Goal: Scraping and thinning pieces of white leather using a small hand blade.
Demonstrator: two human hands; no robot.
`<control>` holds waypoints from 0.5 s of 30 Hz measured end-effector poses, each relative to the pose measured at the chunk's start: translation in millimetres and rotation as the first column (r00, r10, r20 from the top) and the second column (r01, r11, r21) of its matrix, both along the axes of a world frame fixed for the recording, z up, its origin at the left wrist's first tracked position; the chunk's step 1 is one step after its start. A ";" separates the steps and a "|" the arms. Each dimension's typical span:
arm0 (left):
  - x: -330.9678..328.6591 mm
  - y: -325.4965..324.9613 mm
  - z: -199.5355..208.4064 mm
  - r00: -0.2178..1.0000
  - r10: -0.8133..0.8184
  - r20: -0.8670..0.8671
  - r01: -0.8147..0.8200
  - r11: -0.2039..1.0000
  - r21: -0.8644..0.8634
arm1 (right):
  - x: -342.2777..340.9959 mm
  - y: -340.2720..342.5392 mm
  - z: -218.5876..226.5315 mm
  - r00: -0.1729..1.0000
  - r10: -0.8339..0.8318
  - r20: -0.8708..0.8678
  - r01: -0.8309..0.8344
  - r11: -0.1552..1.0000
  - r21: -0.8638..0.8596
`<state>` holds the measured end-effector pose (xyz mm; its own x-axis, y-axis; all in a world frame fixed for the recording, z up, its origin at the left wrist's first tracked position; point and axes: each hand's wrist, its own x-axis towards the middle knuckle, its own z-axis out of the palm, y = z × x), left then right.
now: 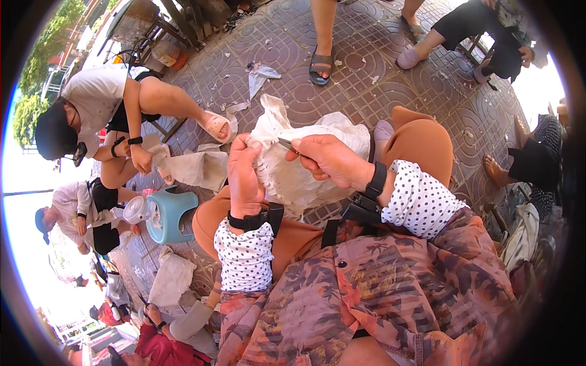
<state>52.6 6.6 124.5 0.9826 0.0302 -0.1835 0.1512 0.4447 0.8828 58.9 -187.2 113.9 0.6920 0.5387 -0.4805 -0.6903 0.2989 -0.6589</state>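
A crumpled white cloth [317, 177] hangs over my lap between my knees, with rows of small puckers or slits along its left part. My left hand [245, 174] pinches a bunched piece of it between thumb and fingers, near the cloth's upper left. Close by, my right hand [326, 160] grips a small, dark, thin metal tool [285, 144]. Its tip points left at the bunched cloth; most of it is hidden in my fingers, so its exact kind is unclear.
A blue plastic stool [168, 215] with a small white fan [135, 209] stands to my left. Beside it, a seated person [101, 100] handles another pale cloth [198, 168]. Cloth scraps [261, 78] lie on the patterned tiles [268, 52]. A sandaled foot [320, 66] is ahead; more people sit around.
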 end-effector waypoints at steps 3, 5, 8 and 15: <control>0.2 1.9 0.7 0.999 0.037 -0.030 -0.036 0.999 0.020 | -0.7 -0.1 -1.9 0.998 0.018 0.065 -0.016 0.999 -0.035; 2.2 4.9 -4.6 0.998 0.050 -0.034 -0.053 0.995 -0.087 | -1.0 -1.0 -0.1 0.997 0.041 0.071 -0.038 0.999 -0.038; 4.4 6.4 -9.1 0.992 0.111 -0.065 -0.119 0.985 -0.129 | -2.8 -2.6 1.8 0.998 0.041 0.045 -0.041 0.999 0.005; 4.9 7.4 -11.8 0.991 0.097 -0.088 -0.109 0.982 -0.153 | -5.8 1.4 -2.7 0.995 0.092 0.029 -0.092 0.996 0.001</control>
<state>57.5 14.0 112.7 0.9578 0.0952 -0.2712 0.1640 0.5940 0.7876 53.1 -185.8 111.1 0.6527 0.6019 -0.4601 -0.6958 0.2360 -0.6783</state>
